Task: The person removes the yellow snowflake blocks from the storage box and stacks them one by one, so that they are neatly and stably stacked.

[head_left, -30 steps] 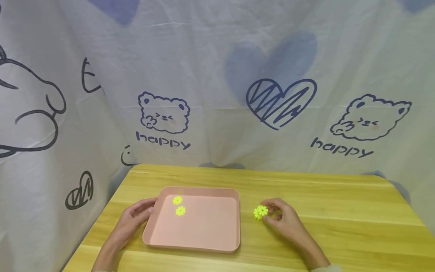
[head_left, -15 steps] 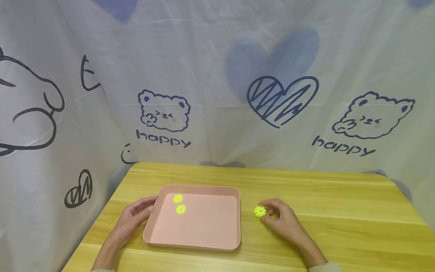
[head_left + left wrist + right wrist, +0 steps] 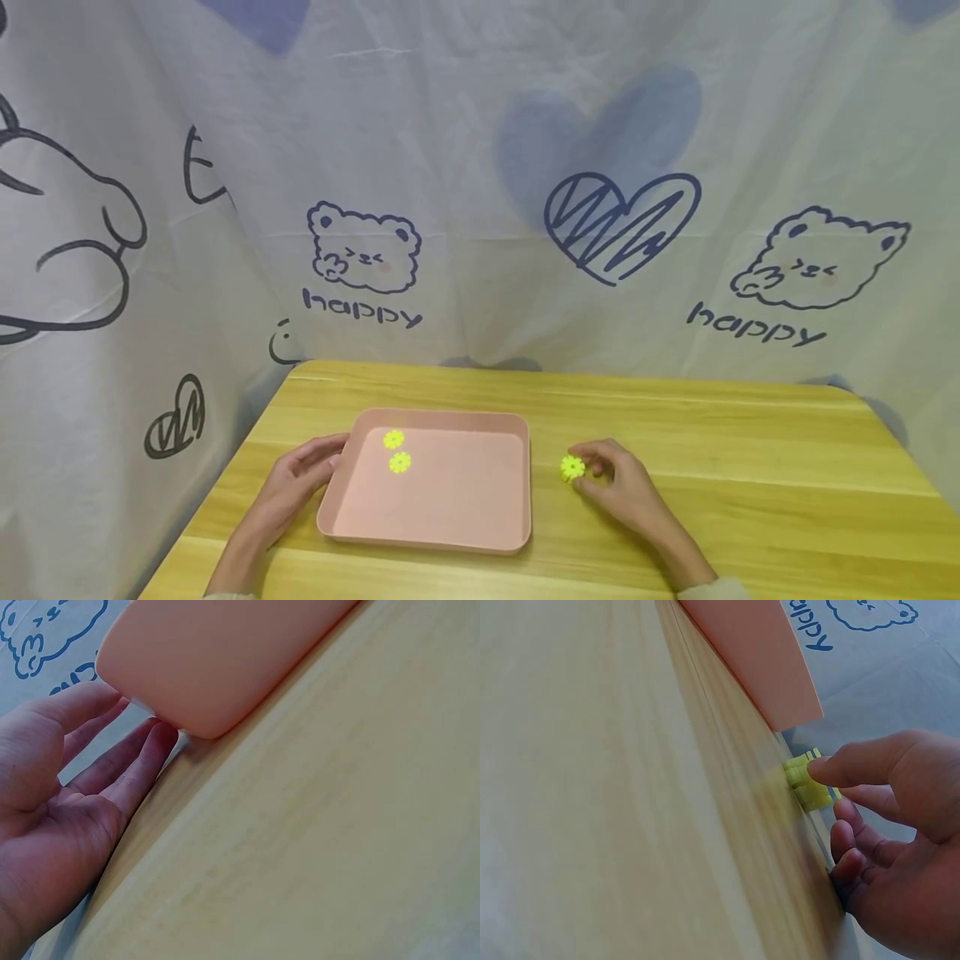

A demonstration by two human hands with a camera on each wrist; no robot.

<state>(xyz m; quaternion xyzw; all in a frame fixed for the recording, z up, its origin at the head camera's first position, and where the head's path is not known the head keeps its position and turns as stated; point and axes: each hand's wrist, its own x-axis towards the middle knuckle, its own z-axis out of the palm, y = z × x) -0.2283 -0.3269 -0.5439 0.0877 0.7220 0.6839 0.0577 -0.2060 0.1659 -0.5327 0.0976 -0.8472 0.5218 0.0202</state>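
Observation:
A shallow pink tray [image 3: 427, 508] lies on the table with two yellow snowflake discs in it, one disc [image 3: 393, 439] just behind the other disc [image 3: 400, 462]. My left hand [image 3: 288, 492] is at the tray's left side, and in the left wrist view its fairly straight fingertips [image 3: 163, 739] touch the tray's outer wall. Right of the tray, my right hand [image 3: 622, 487] pinches yellow snowflake discs [image 3: 573, 468] between thumb and forefinger. The right wrist view shows these discs [image 3: 802, 780] as a short stack at the tabletop, partly covered by a fingertip.
The wooden table [image 3: 750, 467] reaches back to a white curtain [image 3: 465, 167] printed with bears and hearts. The tray's right wall [image 3: 527, 492] stands a short way left of the pinched discs.
The top yellow disc in my right hand has come down and left, and the discs, offset before, now overlap as one in the head view. My left hand and the tray hold still.

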